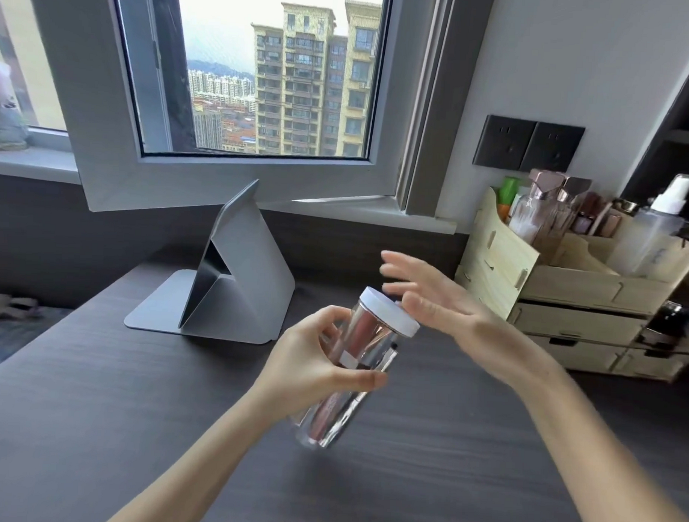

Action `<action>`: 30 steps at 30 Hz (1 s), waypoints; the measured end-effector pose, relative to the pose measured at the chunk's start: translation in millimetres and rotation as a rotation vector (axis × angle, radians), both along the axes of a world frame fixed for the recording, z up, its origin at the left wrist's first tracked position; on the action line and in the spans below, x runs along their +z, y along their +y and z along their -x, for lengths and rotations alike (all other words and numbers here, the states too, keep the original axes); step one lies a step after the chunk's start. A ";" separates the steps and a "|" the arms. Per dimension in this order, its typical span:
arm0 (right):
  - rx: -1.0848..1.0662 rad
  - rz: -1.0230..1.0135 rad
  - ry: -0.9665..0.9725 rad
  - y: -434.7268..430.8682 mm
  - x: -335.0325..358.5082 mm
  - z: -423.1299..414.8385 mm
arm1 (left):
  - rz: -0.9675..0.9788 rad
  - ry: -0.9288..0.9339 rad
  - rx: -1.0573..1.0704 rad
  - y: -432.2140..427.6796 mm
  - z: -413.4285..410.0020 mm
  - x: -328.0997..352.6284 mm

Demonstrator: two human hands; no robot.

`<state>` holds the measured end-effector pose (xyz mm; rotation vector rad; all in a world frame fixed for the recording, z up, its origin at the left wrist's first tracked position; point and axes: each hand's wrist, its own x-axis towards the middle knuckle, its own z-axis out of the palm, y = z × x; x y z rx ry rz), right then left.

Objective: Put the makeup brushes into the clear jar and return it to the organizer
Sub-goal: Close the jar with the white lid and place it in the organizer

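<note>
My left hand point(312, 361) grips the clear jar point(354, 378) around its middle and holds it tilted above the dark desk. A white lid point(390, 310) sits on the jar's top. Pink and black makeup brushes point(365, 339) show through the jar's wall. My right hand point(439, 303) hovers just right of the lid with fingers spread and palm toward it; its thumb is close to the lid's edge, and I cannot tell if it touches. The wooden organizer point(568, 292) stands at the desk's right side.
The organizer holds several bottles, among them a spray bottle point(656, 228) and a perfume bottle point(536, 205). A grey folded tablet stand point(225, 284) stands behind the jar on the desk point(135, 390). An open window frame point(236, 175) juts over the desk's back.
</note>
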<state>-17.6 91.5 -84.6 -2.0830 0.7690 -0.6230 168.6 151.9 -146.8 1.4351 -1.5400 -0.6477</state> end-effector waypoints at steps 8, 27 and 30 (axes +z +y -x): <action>-0.189 0.507 0.400 -5.8 1.8 -5.6 | 0.059 -0.058 -0.014 -3.1 1.2 -4.9; -0.544 0.322 -0.455 3.7 1.1 28.7 | 0.568 -0.125 0.061 -51.6 77.5 39.9; -0.687 0.482 -0.493 1.0 14.5 56.0 | 0.513 -0.201 -0.157 -71.5 97.4 52.5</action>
